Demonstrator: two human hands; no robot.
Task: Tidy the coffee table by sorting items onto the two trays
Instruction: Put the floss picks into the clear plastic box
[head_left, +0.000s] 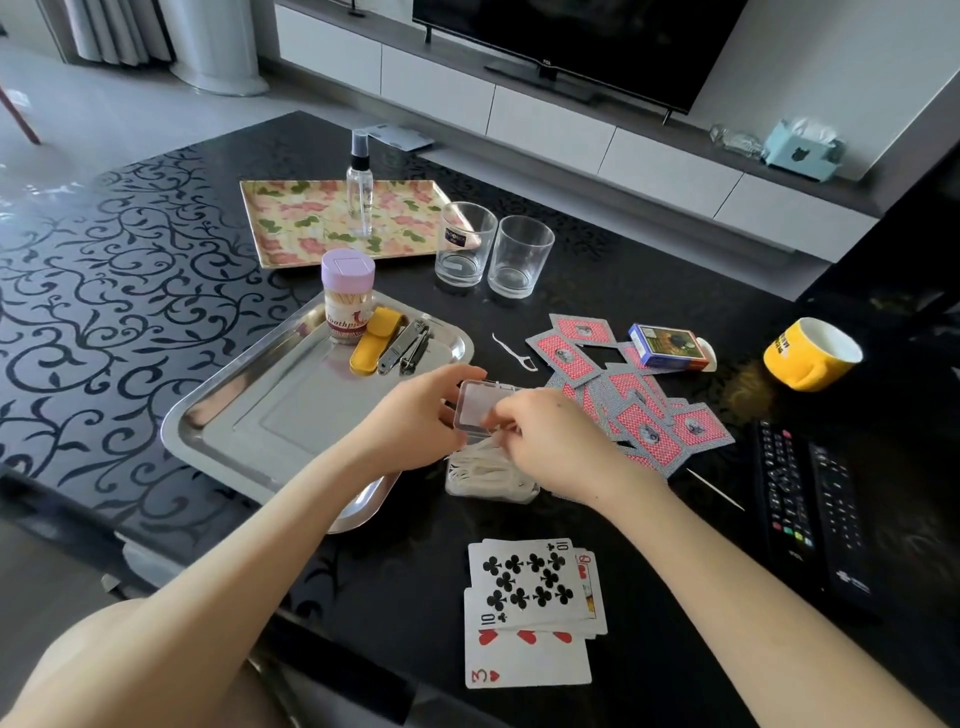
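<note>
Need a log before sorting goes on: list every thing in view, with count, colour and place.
floral tray: 1, pink-cream, far left
spray bottle: 1, clear, on floral tray
steel tray: 1, silver, near left
toothpick jar: 1, lilac lid, on steel tray
case: 1, yellow, on steel tray
nail clippers: count unclear, silver, beside case
glasses: 2, clear, right of floral tray
floss pick: 1, white, loose on table
face-down cards: many, red, centre right
card box: 1, blue, behind them
face-up cards: several, white, near edge
mug: 1, yellow, far right
remotes: 2, black, right edge
clear box: 1, open, under hands
left hand: holds box lid
right hand: curled at box opening
</note>
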